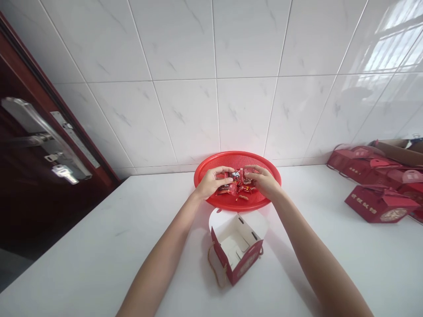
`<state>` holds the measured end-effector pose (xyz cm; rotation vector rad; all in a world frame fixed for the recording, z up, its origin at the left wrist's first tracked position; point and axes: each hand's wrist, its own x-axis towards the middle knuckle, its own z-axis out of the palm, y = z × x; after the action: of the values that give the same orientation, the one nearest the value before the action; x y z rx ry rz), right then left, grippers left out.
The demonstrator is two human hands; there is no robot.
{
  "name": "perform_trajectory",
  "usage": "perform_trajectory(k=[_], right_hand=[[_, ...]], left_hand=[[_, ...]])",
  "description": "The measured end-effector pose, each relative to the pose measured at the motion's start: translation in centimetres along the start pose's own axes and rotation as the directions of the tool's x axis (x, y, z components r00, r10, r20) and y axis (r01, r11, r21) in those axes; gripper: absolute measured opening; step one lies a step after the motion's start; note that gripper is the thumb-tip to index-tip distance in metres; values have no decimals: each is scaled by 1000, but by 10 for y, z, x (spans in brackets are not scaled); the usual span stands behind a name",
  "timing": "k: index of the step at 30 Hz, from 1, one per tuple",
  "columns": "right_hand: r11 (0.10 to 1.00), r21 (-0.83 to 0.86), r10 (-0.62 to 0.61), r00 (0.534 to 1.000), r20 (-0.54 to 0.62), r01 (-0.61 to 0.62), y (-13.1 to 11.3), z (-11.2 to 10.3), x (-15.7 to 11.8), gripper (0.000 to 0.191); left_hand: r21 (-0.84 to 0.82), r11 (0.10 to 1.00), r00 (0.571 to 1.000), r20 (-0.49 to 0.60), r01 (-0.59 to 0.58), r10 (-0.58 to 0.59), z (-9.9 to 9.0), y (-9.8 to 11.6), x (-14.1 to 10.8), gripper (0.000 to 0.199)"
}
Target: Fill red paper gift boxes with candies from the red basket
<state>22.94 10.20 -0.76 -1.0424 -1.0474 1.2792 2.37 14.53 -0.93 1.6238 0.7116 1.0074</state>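
Note:
My left hand [213, 181] is over the red plastic basket [201, 169], thumb and fingers closed on a small red wrapped candy [235, 175] with a dark and white print. Beside it my right hand [264, 179] pinches another red wrapped candy [247, 175], partly covered by the fingers. Below both hands, more red wrapped candies [228, 189] lie in the basket, along with a small brown piece [243, 197]. Between my forearms stands a dark red gift box [246, 266], its lid open, the white inside bare, with a twine handle [213, 268] hanging at its left.
Several closed dark red gift boxes [376, 204] are grouped on the right of the white table [132, 246]. A brown carton [393, 152] stands behind them. White wall tiles [185, 114] rise behind the basket. On the left is a dark door with keys [64, 171] in its lock.

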Motion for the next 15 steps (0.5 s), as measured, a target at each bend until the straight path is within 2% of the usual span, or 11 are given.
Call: perform_trajectory(k=[3, 6, 8, 15], right_hand=[[999, 19, 39, 997, 68, -40, -1, 0, 0, 37], [998, 25, 50, 989, 138, -54, -1, 1, 0, 47], [999, 32, 38, 988, 151, -43, 0, 0, 0, 51], [997, 65, 25, 985, 172, -37, -1, -4, -1, 46]], left_hand=[[12, 1000, 1000, 11, 26, -26, 2, 3, -1, 44], [39, 997, 997, 46, 64, -66, 3, 6, -2, 44], [40, 997, 995, 61, 72, -74, 3, 7, -2, 44], [-19, 992, 986, 116, 121, -118, 5, 11, -4, 48]])
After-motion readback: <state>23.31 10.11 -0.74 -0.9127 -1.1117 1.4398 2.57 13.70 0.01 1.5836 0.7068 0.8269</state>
